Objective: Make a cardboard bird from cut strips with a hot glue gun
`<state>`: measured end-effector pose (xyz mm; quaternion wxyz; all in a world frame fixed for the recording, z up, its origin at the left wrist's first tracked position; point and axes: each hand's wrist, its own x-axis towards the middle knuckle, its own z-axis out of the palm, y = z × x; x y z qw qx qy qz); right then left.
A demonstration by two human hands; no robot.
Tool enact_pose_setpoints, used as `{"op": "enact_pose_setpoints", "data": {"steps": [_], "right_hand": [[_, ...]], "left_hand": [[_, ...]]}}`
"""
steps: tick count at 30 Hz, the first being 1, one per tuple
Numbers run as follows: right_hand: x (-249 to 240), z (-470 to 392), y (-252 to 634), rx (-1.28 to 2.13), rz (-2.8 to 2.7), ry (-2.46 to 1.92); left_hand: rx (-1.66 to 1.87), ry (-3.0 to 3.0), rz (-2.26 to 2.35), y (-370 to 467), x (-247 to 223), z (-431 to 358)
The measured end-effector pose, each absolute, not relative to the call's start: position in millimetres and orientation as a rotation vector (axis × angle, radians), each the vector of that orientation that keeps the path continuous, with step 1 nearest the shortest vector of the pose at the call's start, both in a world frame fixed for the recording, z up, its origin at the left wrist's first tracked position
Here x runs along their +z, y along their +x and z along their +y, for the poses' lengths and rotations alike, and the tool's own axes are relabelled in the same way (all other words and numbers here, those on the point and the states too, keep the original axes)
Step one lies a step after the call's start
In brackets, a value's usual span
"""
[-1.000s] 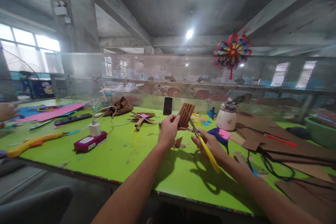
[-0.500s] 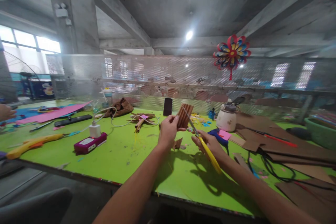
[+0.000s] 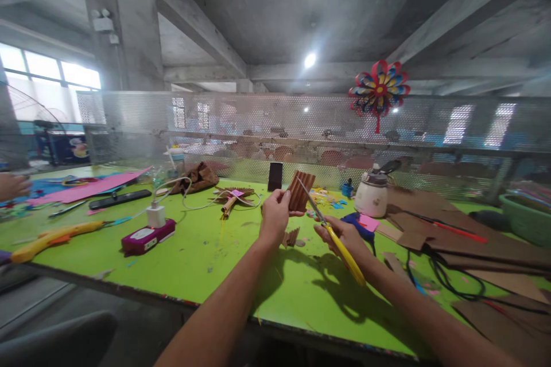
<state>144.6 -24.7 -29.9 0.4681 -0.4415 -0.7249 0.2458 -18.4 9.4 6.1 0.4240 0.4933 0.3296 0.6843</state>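
Note:
My left hand [image 3: 276, 210] pinches a small piece of brown corrugated cardboard [image 3: 302, 188] by its left side, above the table. In my right hand [image 3: 340, 232] is a pair of scissors [image 3: 345, 252] with yellow handles. The scissor blades lie against the face of the cardboard and point up and left; whether they are parted is too small to tell. Below my hands a cut scrap of corrugated cardboard [image 3: 291, 236] rests on the green tabletop [image 3: 185, 269]. A brown paper star shape with a rolled stick [image 3: 231, 202] lies left of them.
A purple power socket [image 3: 147, 237] with a white charger stands left, near a yellow glue gun [image 3: 64, 236]. Behind are a phone [image 3: 275, 176] and a white bottle [image 3: 371, 195]. Brown paper sheets [image 3: 456, 223] and black cords cover the right. Another person's hand [image 3: 12, 186] shows far left.
The cardboard has shifted slightly left and turned a little in my left hand. The scissors stay against it, their blade tips slightly further left. The rest of the table looks the same.

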Motion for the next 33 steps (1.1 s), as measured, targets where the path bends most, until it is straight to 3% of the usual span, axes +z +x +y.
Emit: {"op": "enact_pose_setpoints", "data": {"steps": [33], "right_hand": [[-36.0, -27.4, 138.9, 0.393, -1.777, -1.062]], "left_hand": [[1.663, 1.208, 0.783, -18.7, 5.0, 12.4]]}}
